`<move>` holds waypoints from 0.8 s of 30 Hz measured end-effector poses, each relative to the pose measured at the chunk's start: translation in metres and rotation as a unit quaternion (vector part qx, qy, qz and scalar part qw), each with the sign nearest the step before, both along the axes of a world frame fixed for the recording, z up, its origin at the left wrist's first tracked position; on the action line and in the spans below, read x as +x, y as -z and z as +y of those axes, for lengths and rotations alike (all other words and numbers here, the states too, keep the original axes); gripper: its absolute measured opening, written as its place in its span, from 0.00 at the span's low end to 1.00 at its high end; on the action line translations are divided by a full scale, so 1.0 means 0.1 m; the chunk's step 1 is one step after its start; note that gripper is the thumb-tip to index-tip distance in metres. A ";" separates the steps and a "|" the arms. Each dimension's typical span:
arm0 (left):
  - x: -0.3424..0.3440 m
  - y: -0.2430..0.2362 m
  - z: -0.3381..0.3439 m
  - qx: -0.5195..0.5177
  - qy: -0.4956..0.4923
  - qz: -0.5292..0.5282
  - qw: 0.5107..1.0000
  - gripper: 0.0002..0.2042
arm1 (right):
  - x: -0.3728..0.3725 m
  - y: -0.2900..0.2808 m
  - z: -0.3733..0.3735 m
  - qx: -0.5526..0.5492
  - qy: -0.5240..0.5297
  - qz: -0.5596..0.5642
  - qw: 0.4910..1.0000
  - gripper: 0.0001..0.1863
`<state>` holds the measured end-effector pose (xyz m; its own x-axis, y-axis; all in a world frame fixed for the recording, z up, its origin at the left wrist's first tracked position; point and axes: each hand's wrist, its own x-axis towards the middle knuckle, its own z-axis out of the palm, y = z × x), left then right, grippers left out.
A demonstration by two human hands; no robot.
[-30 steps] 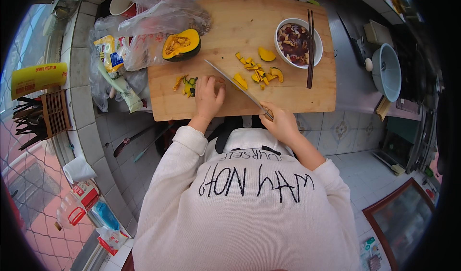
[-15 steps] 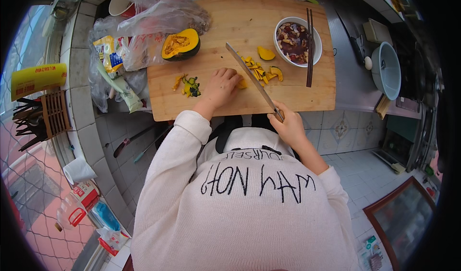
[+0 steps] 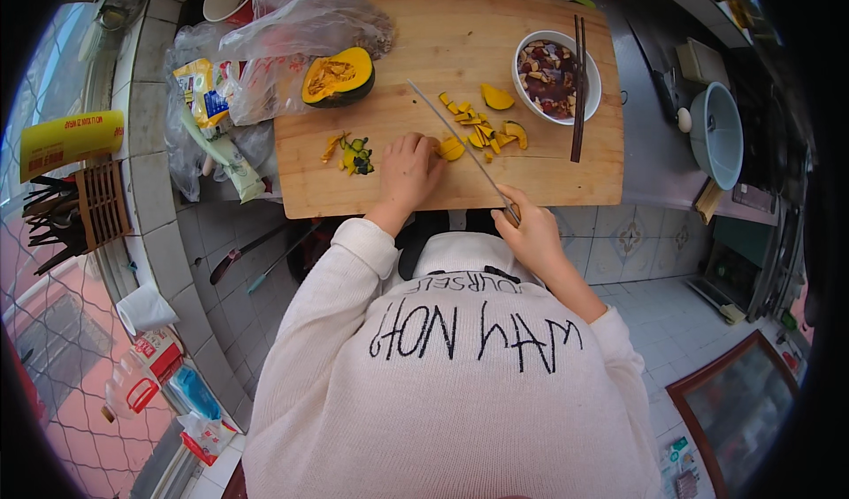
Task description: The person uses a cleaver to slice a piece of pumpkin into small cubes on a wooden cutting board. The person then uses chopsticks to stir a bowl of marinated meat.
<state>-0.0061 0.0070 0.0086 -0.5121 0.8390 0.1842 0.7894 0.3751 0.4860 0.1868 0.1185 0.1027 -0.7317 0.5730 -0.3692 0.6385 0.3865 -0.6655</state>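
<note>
A long kitchen knife point(image 3: 462, 138) is gripped by its handle in my right hand point(image 3: 532, 234) at the board's near edge. Its blade slants up and left across the wooden cutting board point(image 3: 424, 39), beside a yellow pumpkin piece point(image 3: 452, 149). My left hand point(image 3: 409, 172) lies on the board with bent fingers, their tips against that piece's left side. Just right of the blade are several cut pumpkin strips point(image 3: 482, 134), a curved slice point(image 3: 516, 134) and a larger wedge point(image 3: 497, 97). Green-and-yellow peel scraps point(image 3: 356, 157) lie left of my left hand.
Half a pumpkin point(image 3: 338, 77) sits at the board's left beside plastic bags point(image 3: 274, 30). At its right stands a white bowl point(image 3: 594, 79) of beans and nuts in liquid, with chopsticks point(image 3: 578, 92) across it. A pale blue basin point(image 3: 716, 137) and an egg point(image 3: 684, 121) are farther right.
My left hand has drawn slightly back and left, uncovering more of the pumpkin piece. The knife blade has turned, showing a thinner edge, and several strips lie more spread out.
</note>
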 end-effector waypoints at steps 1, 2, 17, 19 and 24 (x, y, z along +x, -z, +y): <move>0.00 0.01 0.01 -0.002 0.004 0.003 1.000 0.12 | -0.01 0.03 0.00 0.008 0.001 0.011 1.000 0.21; 0.00 0.01 0.01 -0.013 0.002 -0.001 1.000 0.12 | -0.03 0.03 0.02 0.000 -0.004 -0.010 1.000 0.21; -0.01 -0.01 0.04 -0.012 -0.004 -0.005 1.000 0.05 | -0.13 -0.05 0.02 -0.046 -0.014 -0.028 0.998 0.21; 0.00 0.00 0.04 -0.010 -0.007 0.008 1.000 0.05 | -0.12 -0.14 -0.01 -0.047 -0.019 -0.019 0.999 0.21; -0.01 0.00 0.07 0.008 0.004 0.001 1.000 0.03 | -0.13 0.02 0.02 -0.051 -0.015 -0.043 0.998 0.22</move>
<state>-0.0075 0.0136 0.0085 -0.5054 0.8395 0.1996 0.7934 0.3612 0.4900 0.1736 0.1210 0.1006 -0.7109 0.5075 -0.4870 0.6842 0.3385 -0.6460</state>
